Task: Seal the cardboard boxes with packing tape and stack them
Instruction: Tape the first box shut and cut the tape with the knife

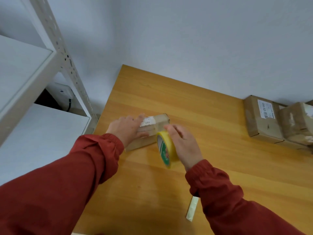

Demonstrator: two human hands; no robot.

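1. The small cardboard box (160, 122) lay on the wooden surface (169, 92) toward its left edge; a white label sat on its top.
2. The left hand (128, 128) reached in from 8 o'clock of the box and rested on its top; its fingers (140, 117) were straight and released, pressing down beside the label and grasping nothing.
3. The right hand (183, 145) sat at 4 o'clock of the box; its fingers were grasping the yellow tape roll (166, 148), which stood on edge just beside the box's near right corner; blur hid whether tape met the box.
4. Two larger taped boxes stood at 3 o'clock, well apart from the small one and against the wall; the labelled box (260, 119) touched the crumpled box (298, 122).
5. A pale strip (192, 209) lay at 5 o'clock, near the right red sleeve (228, 200).
6. A white metal rack (55, 53) stood at 10 o'clock, off the surface.
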